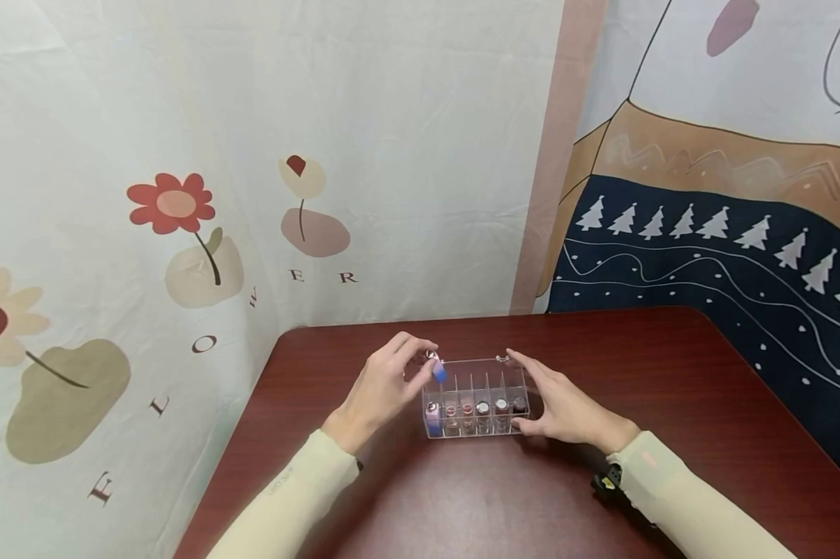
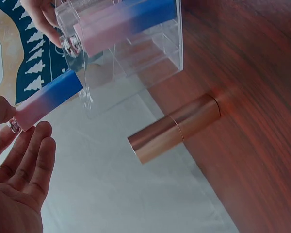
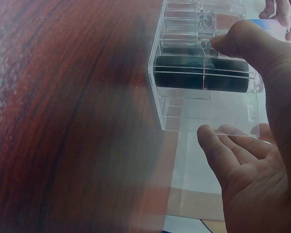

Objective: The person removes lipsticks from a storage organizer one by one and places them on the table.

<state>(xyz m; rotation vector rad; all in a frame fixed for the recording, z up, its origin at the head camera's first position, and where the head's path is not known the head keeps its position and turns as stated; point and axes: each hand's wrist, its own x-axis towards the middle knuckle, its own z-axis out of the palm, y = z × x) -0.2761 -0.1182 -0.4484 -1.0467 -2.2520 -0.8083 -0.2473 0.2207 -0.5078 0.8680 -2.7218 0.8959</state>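
My left hand point(image 1: 383, 379) pinches a pink-to-blue lip gloss tube point(image 1: 439, 372) by its pink end, above the left end of a clear divided organizer point(image 2: 179, 43). My right hand point(image 1: 567, 405) holds the organizer's right end, thumb at the front and fingers at the back. One row of small tubes stands in the front compartments. A matching pink-and-blue tube point(image 1: 432, 419) is leftmost, clear-bodied tubes point(image 1: 484, 418) fill the middle, and a black tube point(image 3: 184, 75) is rightmost. Behind this row, the compartments look empty.
A copper-coloured tube point(image 2: 174, 128) stands on the dark red wooden table point(image 1: 455, 505) beside the organizer; in the head view it is hidden. Printed cloths point(image 1: 420, 155) hang behind the table and along its sides.
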